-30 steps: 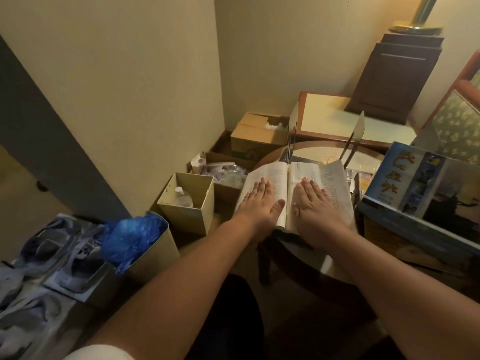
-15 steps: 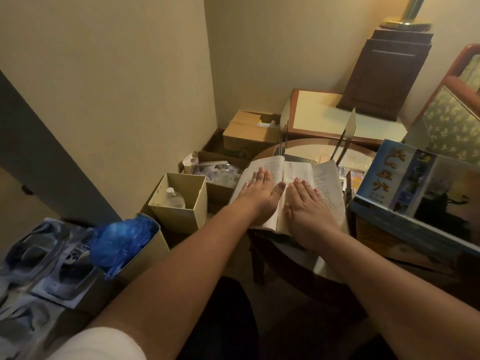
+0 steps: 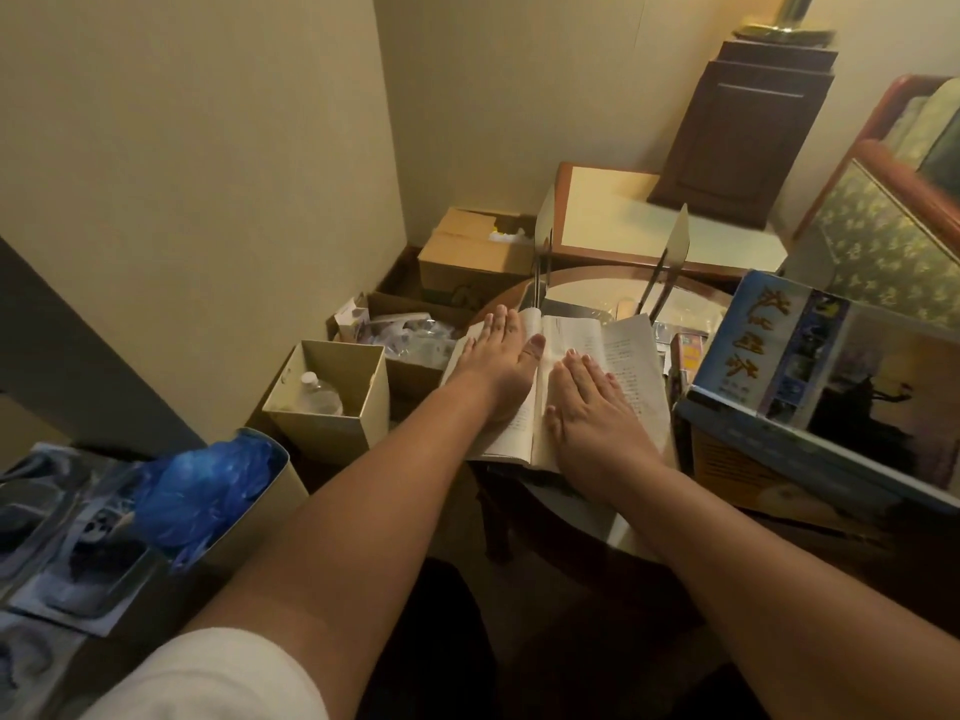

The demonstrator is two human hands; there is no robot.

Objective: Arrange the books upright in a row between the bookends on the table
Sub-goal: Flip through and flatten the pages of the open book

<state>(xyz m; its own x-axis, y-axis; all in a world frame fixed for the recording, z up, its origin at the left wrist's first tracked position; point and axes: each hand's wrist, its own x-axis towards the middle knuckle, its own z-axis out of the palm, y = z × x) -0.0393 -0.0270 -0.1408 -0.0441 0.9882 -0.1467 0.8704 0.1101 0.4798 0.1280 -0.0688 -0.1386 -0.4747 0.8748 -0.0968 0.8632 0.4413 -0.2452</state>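
An open book (image 3: 618,356) lies flat on the round glass-topped table (image 3: 691,309), pages up. My left hand (image 3: 498,366) presses flat on its left page, fingers straight, thumb near the gutter. My right hand (image 3: 592,413) presses flat on the right page. Behind the book two pale metal bookends stand apart: the left bookend (image 3: 544,226) and the right bookend (image 3: 678,241). A large blue book (image 3: 810,366) lies tilted on a stack at the right. A small book (image 3: 688,353) sits beside it.
Left of the table are an open carton holding a plastic bottle (image 3: 322,394), a box of wrapped items (image 3: 405,332) and a closed cardboard box (image 3: 470,246). A blue plastic bag (image 3: 202,485) sits in a bin. A dark wooden stand (image 3: 748,127) and an armchair (image 3: 883,220) stand behind.
My left hand has slid forward across the left page toward its top edge. The right hand stays flat on the right page. The view has tilted a little.
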